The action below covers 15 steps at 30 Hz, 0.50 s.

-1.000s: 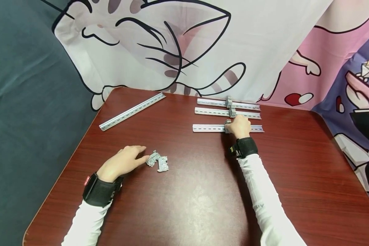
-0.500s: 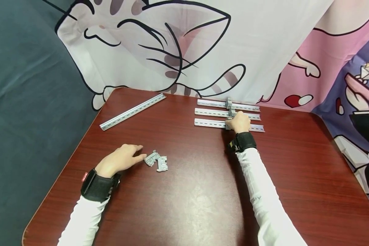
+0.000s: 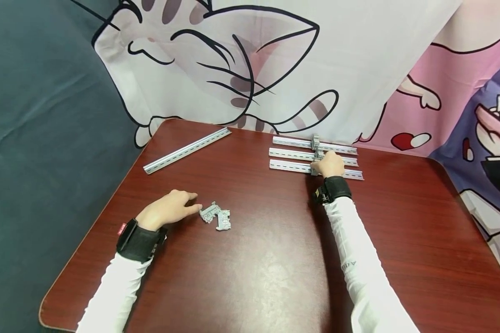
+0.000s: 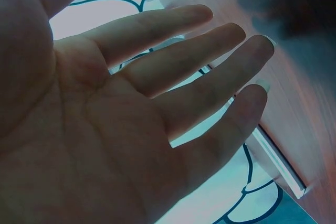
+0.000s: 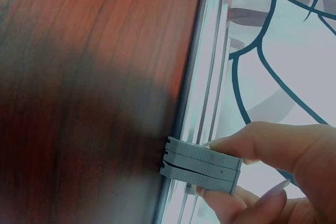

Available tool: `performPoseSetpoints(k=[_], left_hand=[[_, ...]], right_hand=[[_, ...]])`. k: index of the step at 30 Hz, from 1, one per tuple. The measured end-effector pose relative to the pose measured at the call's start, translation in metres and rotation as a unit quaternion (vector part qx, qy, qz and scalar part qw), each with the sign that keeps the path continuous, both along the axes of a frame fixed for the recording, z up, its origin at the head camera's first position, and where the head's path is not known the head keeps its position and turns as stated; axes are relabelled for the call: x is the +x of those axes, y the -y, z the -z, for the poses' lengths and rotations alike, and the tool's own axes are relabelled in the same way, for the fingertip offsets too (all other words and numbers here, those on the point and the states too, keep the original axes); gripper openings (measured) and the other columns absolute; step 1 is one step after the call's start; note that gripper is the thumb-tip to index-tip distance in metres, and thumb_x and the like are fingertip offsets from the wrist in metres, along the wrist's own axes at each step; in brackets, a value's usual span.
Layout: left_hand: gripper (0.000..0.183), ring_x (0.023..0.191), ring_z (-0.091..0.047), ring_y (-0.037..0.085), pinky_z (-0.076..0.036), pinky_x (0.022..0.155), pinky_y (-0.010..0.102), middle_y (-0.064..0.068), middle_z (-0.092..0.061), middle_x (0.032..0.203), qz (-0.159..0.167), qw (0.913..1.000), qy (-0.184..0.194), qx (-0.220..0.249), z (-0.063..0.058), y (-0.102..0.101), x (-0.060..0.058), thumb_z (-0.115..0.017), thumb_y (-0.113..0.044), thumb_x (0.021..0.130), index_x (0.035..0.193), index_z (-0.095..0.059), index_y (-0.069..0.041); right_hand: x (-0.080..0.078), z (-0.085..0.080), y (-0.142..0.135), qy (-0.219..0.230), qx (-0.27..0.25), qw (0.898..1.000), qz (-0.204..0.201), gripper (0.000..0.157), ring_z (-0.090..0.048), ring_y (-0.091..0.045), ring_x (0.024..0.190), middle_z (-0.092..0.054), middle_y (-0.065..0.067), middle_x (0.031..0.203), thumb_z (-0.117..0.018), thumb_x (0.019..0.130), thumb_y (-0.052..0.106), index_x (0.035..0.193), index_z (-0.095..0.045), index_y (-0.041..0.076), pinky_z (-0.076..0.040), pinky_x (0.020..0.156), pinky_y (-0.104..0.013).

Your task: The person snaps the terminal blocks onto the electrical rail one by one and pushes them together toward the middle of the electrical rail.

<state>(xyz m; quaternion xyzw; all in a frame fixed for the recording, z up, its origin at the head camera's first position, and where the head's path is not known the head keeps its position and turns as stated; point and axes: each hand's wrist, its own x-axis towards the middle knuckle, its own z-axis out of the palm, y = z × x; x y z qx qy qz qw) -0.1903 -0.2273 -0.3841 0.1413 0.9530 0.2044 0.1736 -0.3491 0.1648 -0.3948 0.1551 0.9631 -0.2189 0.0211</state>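
Observation:
My right hand (image 3: 330,164) pinches grey terminal blocks (image 5: 202,165) between thumb and fingers. In the right wrist view these blocks sit side by side on a slotted metal DIN rail (image 3: 289,166), the nearest of three lying roughly parallel. The other two, a middle rail (image 3: 289,154) and a far rail (image 3: 291,142), also carry grey blocks near their centres. My left hand (image 3: 167,210) is held with fingers extended and spread, palm bare in the left wrist view. Just beyond its fingertips lie two loose grey terminal blocks (image 3: 210,212), (image 3: 223,220) on the table.
A bare DIN rail (image 3: 187,151) lies slantwise at the back left of the reddish-brown table (image 3: 258,277). Behind the table's far edge hangs a printed cloth (image 3: 283,83); a dark green cloth (image 3: 37,185) covers the left side.
My right hand has pushed the nearest rail, blocks included, away towards the middle rail, narrowing the gap. My left hand stays near the loose blocks. The head view has shifted slightly.

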Motion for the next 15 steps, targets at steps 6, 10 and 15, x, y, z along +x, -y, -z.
performPoseSetpoints(k=[6,10,15], left_hand=[[0.059,0.132,-0.042,0.045,-0.034,0.109,0.056,0.033,-0.046,0.139,0.016,0.9990,-0.023,-0.035,-0.009,0.004,-0.040,-0.053,-0.026,0.097,0.139,-0.041,0.013],[0.066,0.138,-0.033,0.048,-0.028,0.112,0.057,0.034,-0.036,0.146,0.008,0.9956,-0.056,-0.074,-0.014,0.002,-0.084,-0.053,-0.027,0.096,0.144,-0.031,0.012],[0.070,0.135,-0.028,0.054,-0.027,0.106,0.066,0.033,-0.029,0.149,-0.045,0.9929,-0.042,-0.101,-0.008,0.002,-0.126,-0.051,-0.032,0.095,0.149,-0.025,0.005]], right_hand=[[-0.001,0.002,0.002,-0.015,0.027,0.999,-0.010,0.047,-0.060,-0.043,0.109,-0.061,-0.030,0.119,-0.068,0.082,0.032,0.111,-0.060,-0.003,-0.052,0.084,-0.055],[0.012,0.001,-0.001,-0.015,0.051,0.998,-0.045,0.048,-0.063,-0.043,0.099,-0.064,-0.032,0.111,-0.067,0.085,0.043,0.097,-0.063,-0.004,-0.053,0.072,-0.052],[0.040,-0.014,-0.013,-0.002,0.055,0.995,-0.088,0.051,-0.063,-0.046,0.094,-0.063,-0.034,0.108,-0.060,0.088,0.048,0.084,-0.061,-0.002,-0.051,0.063,-0.050]])
